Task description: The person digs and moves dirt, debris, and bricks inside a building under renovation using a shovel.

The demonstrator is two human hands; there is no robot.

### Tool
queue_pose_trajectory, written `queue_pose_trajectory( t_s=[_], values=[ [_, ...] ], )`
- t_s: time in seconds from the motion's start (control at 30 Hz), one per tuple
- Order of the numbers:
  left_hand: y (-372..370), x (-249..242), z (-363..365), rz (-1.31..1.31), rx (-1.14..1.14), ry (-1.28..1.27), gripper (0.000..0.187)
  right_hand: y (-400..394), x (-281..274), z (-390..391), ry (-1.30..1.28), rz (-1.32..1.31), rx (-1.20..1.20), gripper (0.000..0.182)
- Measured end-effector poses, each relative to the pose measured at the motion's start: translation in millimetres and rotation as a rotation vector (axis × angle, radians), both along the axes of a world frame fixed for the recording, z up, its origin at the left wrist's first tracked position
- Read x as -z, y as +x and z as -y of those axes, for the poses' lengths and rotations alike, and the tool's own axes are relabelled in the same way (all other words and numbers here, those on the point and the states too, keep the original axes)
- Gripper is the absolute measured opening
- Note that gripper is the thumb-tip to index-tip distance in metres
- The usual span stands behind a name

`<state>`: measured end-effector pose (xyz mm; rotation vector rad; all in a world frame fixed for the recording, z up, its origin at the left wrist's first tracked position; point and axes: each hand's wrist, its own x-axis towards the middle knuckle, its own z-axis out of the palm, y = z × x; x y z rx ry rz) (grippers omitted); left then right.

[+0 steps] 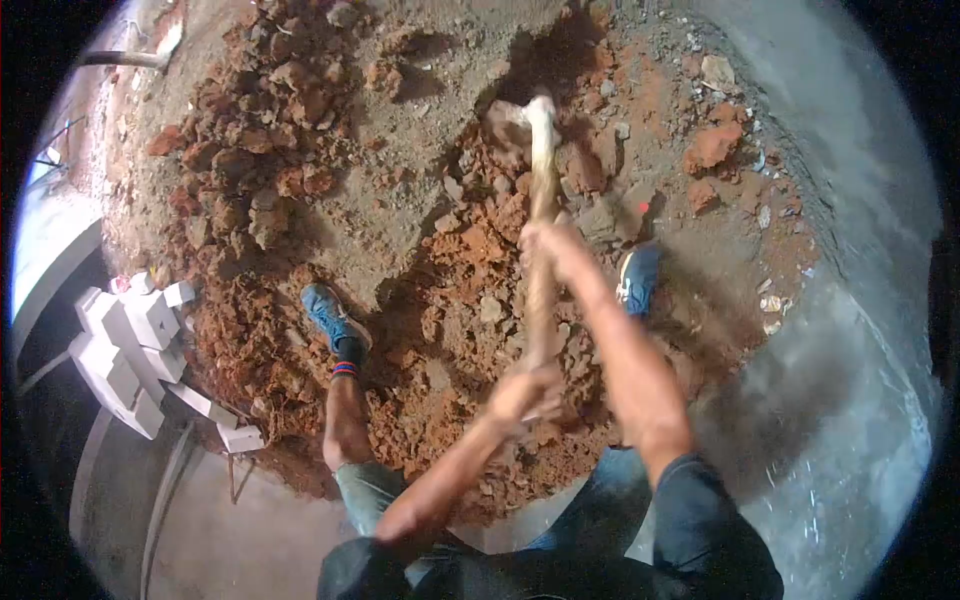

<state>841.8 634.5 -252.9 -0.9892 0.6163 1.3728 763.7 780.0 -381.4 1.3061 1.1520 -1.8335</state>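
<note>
A long wooden-handled digging hoe (541, 185) reaches forward from my body, its head blurred at the edge of a dark hollow in the soil. My left hand (524, 396) is wrapped round the lower end of the handle. Farther up the shaft, my right hand (556, 247) grips it too. Both hands are smeared a little by motion. Loose reddish-brown soil (475, 250) with lumps and stones lies beneath the tool. The exact shape of the hoe's blade cannot be made out.
My blue shoes (325, 312) stand apart on the soil. Earth clods (270, 130) are heaped at upper left, beside a firmer grey ledge. White blocks (125, 345) are piled at left. Another wooden handle (120, 59) shows at far upper left. Smooth grey concrete (850, 400) borders the right.
</note>
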Motion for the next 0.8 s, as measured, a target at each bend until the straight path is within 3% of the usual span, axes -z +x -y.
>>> queue_pose_trajectory(
  t_s=[0.03, 0.07, 0.1, 0.13, 0.23, 0.33, 0.37, 0.4, 0.47, 0.57, 0.63, 0.73, 0.77, 0.8],
  values=[
    [20, 2, 50, -0.090, -0.020, 0.022, 0.024, 10, -13, 33, 0.074, 0.070, 0.030, 0.030],
    [25, 0, 87, -0.147, 0.226, -0.055, 0.031, 26, 3, 68, 0.245, 0.186, 0.069, 0.038],
    [49, 12, 115, -0.051, 0.061, 0.037, 0.035, 21, -18, 79, 0.366, 0.167, -0.057, 0.046],
    [56, 9, 126, -0.061, 0.030, 0.030, 0.028, 26, -14, 86, 0.332, 0.174, -0.002, 0.042],
    [65, 40, 113, -0.017, -0.057, 0.045, 0.018, 38, 27, 81, 0.210, 0.248, 0.041, 0.033],
    [53, 39, 93, -0.021, -0.052, 0.000, 0.017, 23, 30, 65, 0.193, 0.274, -0.143, 0.017],
    [54, 26, 93, -0.009, 0.010, -0.035, 0.017, 30, 26, 65, 0.180, 0.321, -0.214, 0.017],
    [59, 13, 95, -0.070, 0.076, -0.128, 0.021, 3, -38, 66, 0.212, 0.302, -0.291, 0.017],
    [33, -3, 87, -0.106, 0.043, 0.005, 0.027, 1, -38, 64, 0.291, 0.228, -0.165, 0.016],
    [-18, -51, 24, -0.030, -0.121, -0.021, 0.028, -5, -28, 22, 0.050, 0.161, -0.043, 0.019],
    [-31, -70, -17, -0.034, -0.261, -0.018, 0.026, -17, -17, -20, -0.060, 0.146, -0.019, 0.012],
    [-69, -137, -58, -0.015, -0.294, 0.176, 0.028, -13, -48, -88, -0.499, 0.125, 0.173, 0.010],
    [-66, -152, -76, -0.061, -0.283, 0.244, 0.028, -1, -73, -106, -0.417, 0.014, 0.160, 0.010],
    [-51, -170, -93, 0.044, -0.302, 0.277, 0.037, 10, -98, -123, -0.503, 0.083, 0.290, 0.010]
  ],
)
